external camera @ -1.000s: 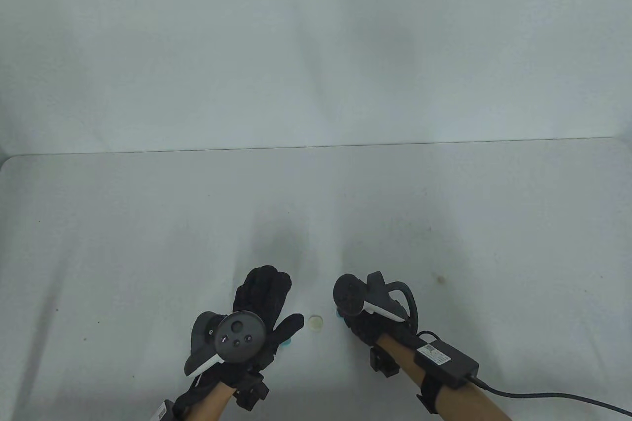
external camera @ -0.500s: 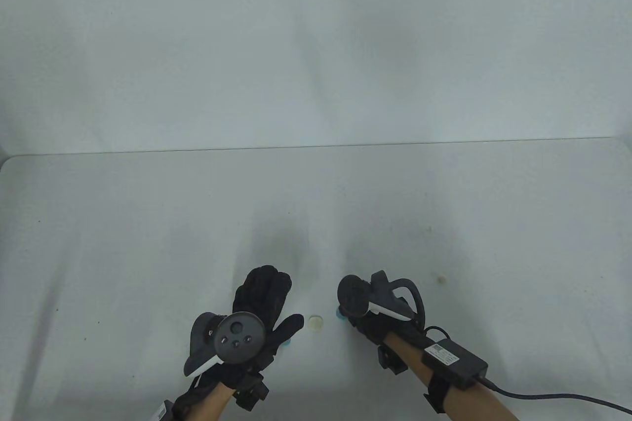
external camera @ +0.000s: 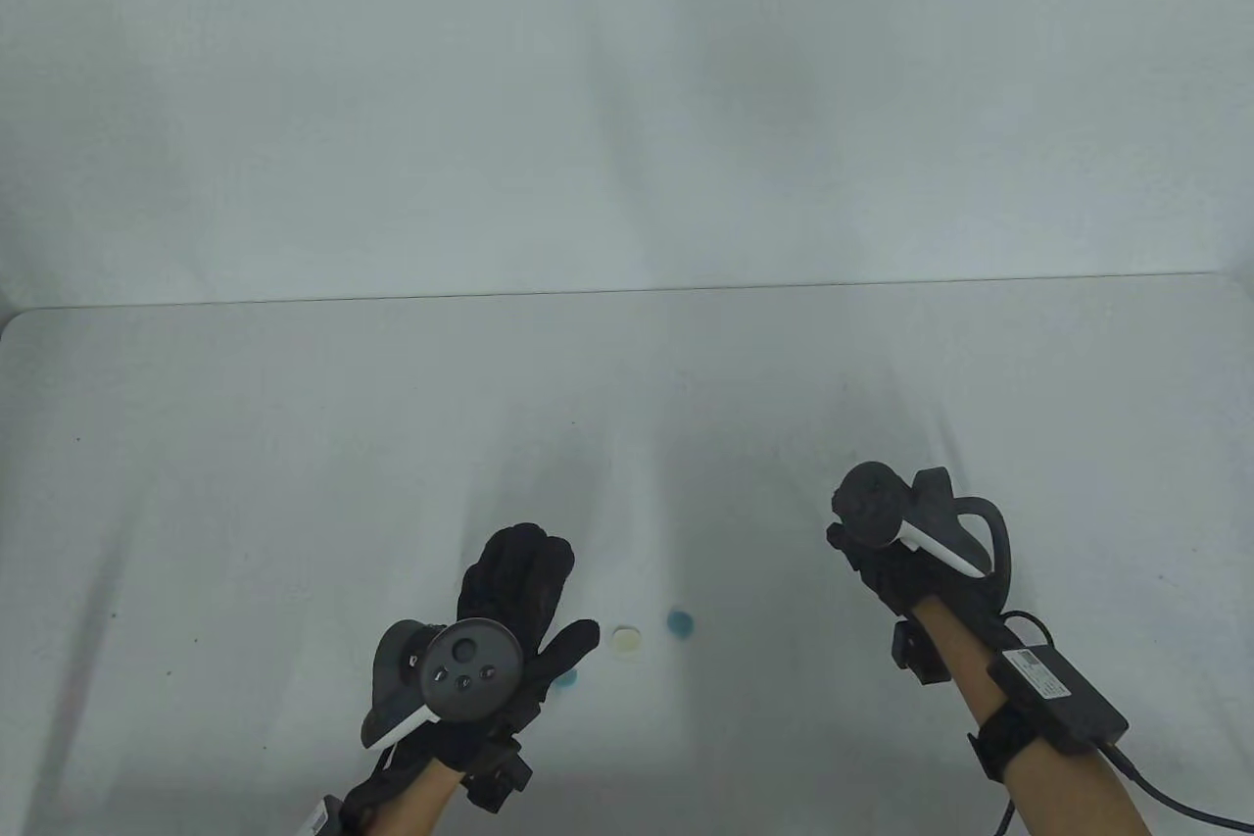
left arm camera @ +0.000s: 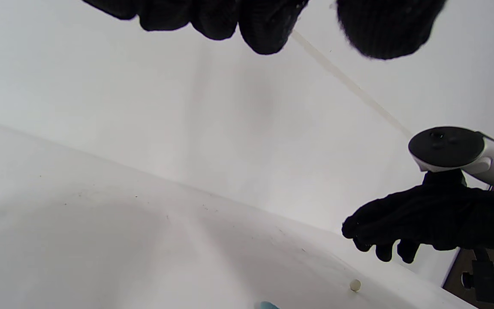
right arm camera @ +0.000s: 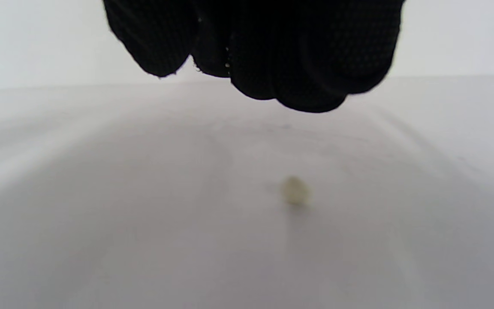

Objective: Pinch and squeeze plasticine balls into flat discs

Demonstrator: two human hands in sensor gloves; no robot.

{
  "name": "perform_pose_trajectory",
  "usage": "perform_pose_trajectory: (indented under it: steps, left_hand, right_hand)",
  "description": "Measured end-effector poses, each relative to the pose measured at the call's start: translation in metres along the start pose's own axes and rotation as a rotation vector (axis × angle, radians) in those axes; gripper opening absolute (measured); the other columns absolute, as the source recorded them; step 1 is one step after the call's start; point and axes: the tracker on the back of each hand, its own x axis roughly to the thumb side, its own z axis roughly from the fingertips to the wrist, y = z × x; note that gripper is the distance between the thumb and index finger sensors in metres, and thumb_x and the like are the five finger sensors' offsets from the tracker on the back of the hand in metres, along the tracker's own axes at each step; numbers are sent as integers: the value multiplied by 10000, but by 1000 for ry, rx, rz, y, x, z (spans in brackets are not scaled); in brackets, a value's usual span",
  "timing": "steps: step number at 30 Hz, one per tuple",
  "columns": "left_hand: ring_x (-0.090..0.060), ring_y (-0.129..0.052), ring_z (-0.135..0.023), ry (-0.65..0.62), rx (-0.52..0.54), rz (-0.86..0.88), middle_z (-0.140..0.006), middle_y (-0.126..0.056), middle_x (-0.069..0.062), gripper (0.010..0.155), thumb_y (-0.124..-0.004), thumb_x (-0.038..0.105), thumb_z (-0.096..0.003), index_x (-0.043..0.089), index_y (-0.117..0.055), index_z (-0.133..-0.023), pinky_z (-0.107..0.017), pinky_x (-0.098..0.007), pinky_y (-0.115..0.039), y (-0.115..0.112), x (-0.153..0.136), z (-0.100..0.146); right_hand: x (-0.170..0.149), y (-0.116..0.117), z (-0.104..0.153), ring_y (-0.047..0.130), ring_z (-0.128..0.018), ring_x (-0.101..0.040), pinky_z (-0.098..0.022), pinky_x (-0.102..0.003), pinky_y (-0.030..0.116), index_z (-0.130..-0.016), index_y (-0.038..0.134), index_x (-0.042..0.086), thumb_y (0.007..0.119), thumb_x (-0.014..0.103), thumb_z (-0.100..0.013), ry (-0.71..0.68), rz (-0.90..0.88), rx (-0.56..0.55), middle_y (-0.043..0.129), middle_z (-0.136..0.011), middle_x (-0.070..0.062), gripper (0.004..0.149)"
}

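Lab-like: bare white table [external camera: 294, 444], backdrop [external camera: 627, 91]

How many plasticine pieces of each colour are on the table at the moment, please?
Blue: 2, a blue disc and a blue piece partly hidden by the left hand
Cream: 2, a cream disc and a small cream ball
Total: 4

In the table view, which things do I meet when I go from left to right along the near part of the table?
Left hand → cream disc → blue disc → right hand.
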Motion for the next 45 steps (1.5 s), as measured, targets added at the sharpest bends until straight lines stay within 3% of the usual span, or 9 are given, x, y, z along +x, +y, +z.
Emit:
perform_pose_trajectory:
  steps: [6, 15, 23, 29, 36, 39, 42, 45]
  left_hand:
    - [-585, -402, -1045, 2, -7, 1, -1147, -369, -310, 780, -672, 479, -537, 25, -465, -1137, -716, -658, -428, 0, -1, 0]
    - [-584, -402, -1045, 6, -10, 1, -1148, -370, -307, 780, -672, 479, -537, 27, -464, -1138, -716, -658, -429, 0, -1, 0]
    - [-585, -403, -1045, 10, -23, 0, -1147, -371, -309, 780, -673, 478, -537, 27, -464, -1137, -715, -659, -429, -1, -2, -1]
    - [-582, -405, -1046, 15, -29, 0, -1147, -372, -307, 779, -673, 478, -537, 27, -465, -1137, -716, -658, -430, -1, -2, -1]
    - [-583, -405, -1046, 9, -34, -1, -1147, -371, -308, 779, -674, 478, -537, 27, -465, -1137, -716, -658, -430, -1, -1, -1]
    - [-586, -403, -1045, 6, -29, 3, -1147, -370, -308, 779, -674, 477, -537, 26, -464, -1137, -715, -660, -430, -1, -1, -1]
    - [-585, -403, -1045, 6, -29, -2, -1147, -371, -309, 780, -674, 477, -537, 26, -464, -1137, -713, -663, -431, -1, -1, -1]
    - [-587, -401, -1044, 5, -33, 3, -1147, -369, -310, 779, -674, 476, -537, 27, -465, -1137, -714, -663, -430, -2, -1, -1]
  right_hand:
    - [-25, 20, -13, 930, -744, -321, -422, -342, 882, -1009, 730, 199, 757, 436, -550, 71, -2, 44, 857, -942, -76, 517]
    - [-32, 49, -20, 908, -783, -326, -458, -350, 876, -1033, 699, 206, 772, 444, -538, 94, 43, 143, 823, -982, -80, 554]
    - [-23, 60, -20, 950, -696, -256, -433, -308, 889, -956, 758, 232, 788, 422, -517, 43, 168, 24, 875, -880, -57, 480]
    - [-23, 60, -21, 961, -661, -250, -420, -308, 896, -937, 771, 242, 758, 439, -536, 40, 156, 27, 887, -851, -73, 446]
    - [-29, 26, -4, 1020, -679, -238, -399, -274, 940, -959, 717, 218, 770, 386, -548, 39, -110, -57, 909, -883, -78, 447]
    - [-31, 3, 13, 1024, -633, -219, -384, -252, 941, -967, 705, 197, 778, 359, -548, 2, -360, -105, 913, -858, -90, 456]
    - [-27, -12, 30, 1009, -607, -227, -378, -254, 933, -1044, 648, 152, 740, 342, -571, -67, -564, -124, 909, -840, -113, 518]
    - [-19, -20, 50, 1018, -564, -235, -357, -247, 940, -972, 755, 115, 731, 352, -577, -156, -779, -96, 938, -789, -121, 462]
